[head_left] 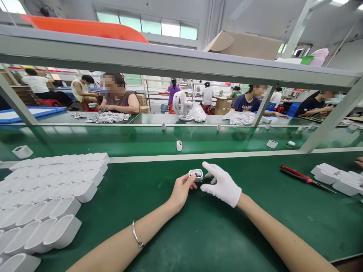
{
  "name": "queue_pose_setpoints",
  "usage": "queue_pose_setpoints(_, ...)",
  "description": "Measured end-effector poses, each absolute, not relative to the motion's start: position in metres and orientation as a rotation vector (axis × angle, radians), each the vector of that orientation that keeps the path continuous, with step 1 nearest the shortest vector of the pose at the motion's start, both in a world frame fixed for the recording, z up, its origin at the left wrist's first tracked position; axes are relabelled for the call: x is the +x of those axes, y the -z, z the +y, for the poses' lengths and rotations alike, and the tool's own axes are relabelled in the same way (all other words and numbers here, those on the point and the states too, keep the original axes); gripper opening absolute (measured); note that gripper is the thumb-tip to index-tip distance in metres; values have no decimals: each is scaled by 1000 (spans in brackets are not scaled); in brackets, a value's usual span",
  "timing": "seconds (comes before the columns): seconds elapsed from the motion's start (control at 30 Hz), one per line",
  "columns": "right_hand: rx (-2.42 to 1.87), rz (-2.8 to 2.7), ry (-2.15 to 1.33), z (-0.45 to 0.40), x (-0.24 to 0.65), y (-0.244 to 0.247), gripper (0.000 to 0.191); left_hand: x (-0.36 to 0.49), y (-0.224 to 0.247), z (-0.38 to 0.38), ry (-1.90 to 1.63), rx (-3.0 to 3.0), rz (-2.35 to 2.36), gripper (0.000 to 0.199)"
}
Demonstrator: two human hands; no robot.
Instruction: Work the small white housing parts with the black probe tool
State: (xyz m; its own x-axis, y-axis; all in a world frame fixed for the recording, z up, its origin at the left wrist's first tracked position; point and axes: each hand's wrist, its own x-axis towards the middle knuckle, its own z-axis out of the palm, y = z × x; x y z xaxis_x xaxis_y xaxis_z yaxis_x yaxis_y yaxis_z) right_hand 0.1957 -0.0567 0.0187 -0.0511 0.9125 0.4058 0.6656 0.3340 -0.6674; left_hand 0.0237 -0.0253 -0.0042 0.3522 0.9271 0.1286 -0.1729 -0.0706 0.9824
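My bare left hand (183, 190) holds a small white oval plastic housing (195, 174) between thumb and fingers, just above the green worktop. Its open end faces up, and small dark and white parts show inside. My right hand (222, 184), in a white glove, is just to the right of the housing with thumb and forefinger spread apart. A thin dark thing (209, 179) shows between the gloved fingers; whether they hold it, or what it is, I cannot make out.
Rows of white housings (53, 189) cover the left side. Red-and-black-handled pliers (307, 180) lie at right, beside more housings (340, 177). Ahead, a green conveyor belt (141, 141) carries single housings (179, 146). A shelf (181, 60) spans overhead; co-workers sit beyond.
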Motion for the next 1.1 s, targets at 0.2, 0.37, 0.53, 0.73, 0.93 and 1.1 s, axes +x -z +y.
queue_pose_setpoints(0.2, -1375, -1791, -255, -50, 182, -12, 27, 25, 6, -25, -1069, 1280, 740, 44)
queue_pose_setpoints(0.37, -1529, -1831, -426, -10, 176, -25, 25, 28, 14, -21, -1112, 1179, 754, 65)
queue_pose_setpoints(0.53, -2043, -1392, -252, 77, 199, -38, 38, 33, 21, -18, -1069, 1161, 722, 80)
queue_pose_setpoints(0.73, -2168, -1205, -284, 120, 214, -35, 23, 34, 23, -17, -1033, 1234, 682, 78)
queue_pose_setpoints(0.93, -1910, -1301, -306, 76, 181, -19, 53, 35, 21, -17, -1016, 1314, 702, 66)
queue_pose_setpoints(1.1, -1196, -1545, -1214, 5, 139, 30, 40, 32, 20, -20, -871, 1410, 746, 45)
